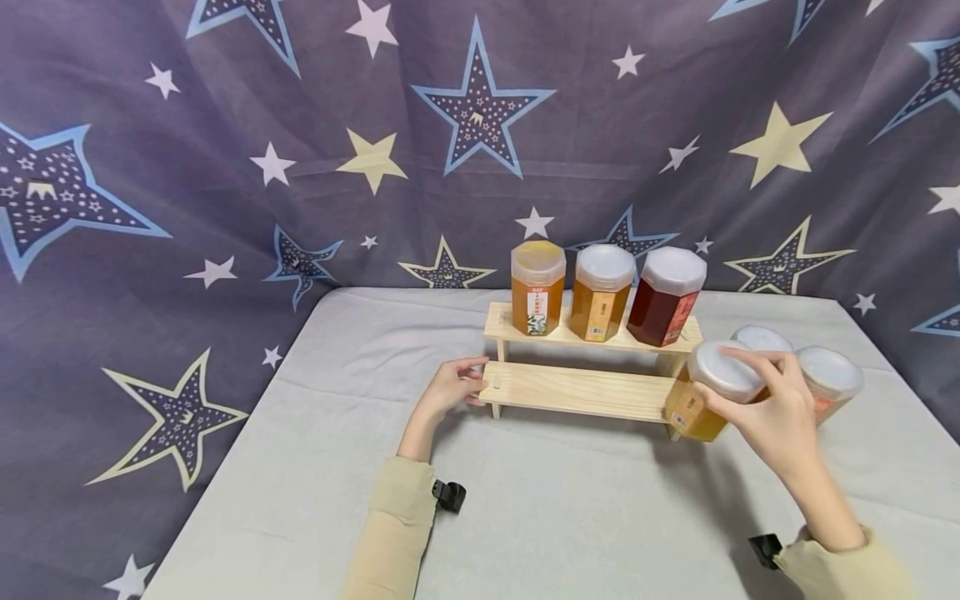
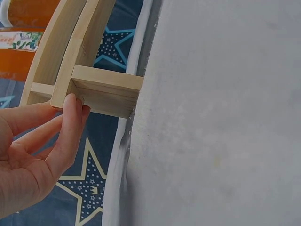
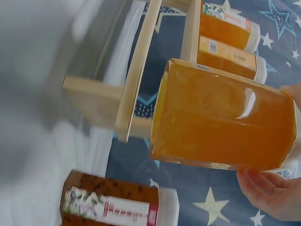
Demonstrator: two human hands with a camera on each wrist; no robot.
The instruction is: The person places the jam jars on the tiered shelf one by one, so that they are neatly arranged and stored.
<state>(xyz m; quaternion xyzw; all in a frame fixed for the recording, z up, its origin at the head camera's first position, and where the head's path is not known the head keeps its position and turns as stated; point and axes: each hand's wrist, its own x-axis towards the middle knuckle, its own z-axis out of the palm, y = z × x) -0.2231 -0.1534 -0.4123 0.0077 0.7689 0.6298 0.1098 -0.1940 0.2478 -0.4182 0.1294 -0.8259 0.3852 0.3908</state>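
Note:
A two-step wooden rack (image 1: 577, 390) stands on the table. The left hand (image 1: 453, 385) pinches the left end of its lower step; in the left wrist view the left hand (image 2: 42, 150) has fingertips and thumb at the corner of the wood (image 2: 66, 89). By its white lid, the right hand (image 1: 780, 408) grips an amber jar (image 1: 701, 408), tilted at the rack's right end. In the right wrist view the jar (image 3: 225, 117) is held by the right hand (image 3: 273, 190) at the lid end, its base towards the lower step (image 3: 141, 70).
On the upper step stand two amber jars (image 1: 537, 292) (image 1: 600, 300) and a dark red jar (image 1: 666, 300). Two more lidded jars (image 1: 761, 337) (image 1: 830, 375) are on the table right of the rack. A star-patterned cloth (image 1: 480, 208) hangs behind the table (image 1: 525, 500).

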